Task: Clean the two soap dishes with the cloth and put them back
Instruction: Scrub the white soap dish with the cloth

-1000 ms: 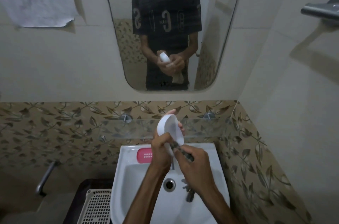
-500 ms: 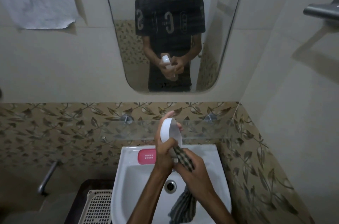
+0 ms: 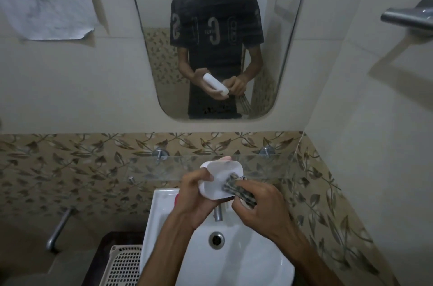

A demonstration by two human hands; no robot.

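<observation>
— White soap dish held tilted above the back edge of the basin, gripped by the left hand; striped cloth pinched by the right hand and pressed into the hollow.
— Risks?
— Could slip from a one-sided grip under hard rubbing, down into the basin.
— Versus half a second ago?
— Turned from edge-on to hollow-up; pink soap dish now nearly hidden behind the left hand.

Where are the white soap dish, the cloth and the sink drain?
white soap dish (image 3: 221, 174): head view, inner floor.
cloth (image 3: 236, 190): head view, bunched part against the dish.
sink drain (image 3: 216, 240): head view, centre of the hole.
</observation>
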